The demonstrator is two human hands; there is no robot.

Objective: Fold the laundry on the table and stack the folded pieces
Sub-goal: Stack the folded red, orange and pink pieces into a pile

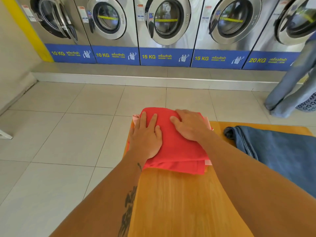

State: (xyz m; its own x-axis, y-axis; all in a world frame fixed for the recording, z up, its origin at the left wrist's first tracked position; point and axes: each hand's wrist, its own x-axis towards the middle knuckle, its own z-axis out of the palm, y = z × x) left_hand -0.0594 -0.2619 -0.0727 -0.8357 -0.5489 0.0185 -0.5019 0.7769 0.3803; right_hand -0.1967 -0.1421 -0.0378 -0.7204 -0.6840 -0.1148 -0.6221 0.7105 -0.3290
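Pressing down with both palms, a person flattens a folded red cloth (177, 149) at the far left corner of a wooden counter (172, 202). The left hand (145, 135) lies flat on the left side of the cloth, fingers spread and pointing away from the body. The right hand (189, 124) lies flat on the right side, fingers spread and angled toward the left; neither hand grips anything. The red cloth sits on top of a small stack, with the edges of a pale pink piece (136, 118) showing beneath it at the far left and along the right and near edges. To the right on the same counter, apart from the stack, lies a blue denim garment (277, 151), spread out and not folded small, running off the right edge of view.

Beyond the counter is a pale tiled floor (68, 134), then a raised step carrying a row of five front-loading washing machines (164, 29) with round glass doors. Blue panels under them read 10 KG, 10 KG, 15 KG, 15 KG and 20 KG; the leftmost door stands open. What is inside the drums cannot be made out. At the far right stand another person's legs in wide light-blue jeans (290, 86), beside a perforated laundry basket (307, 103) whose contents are out of view
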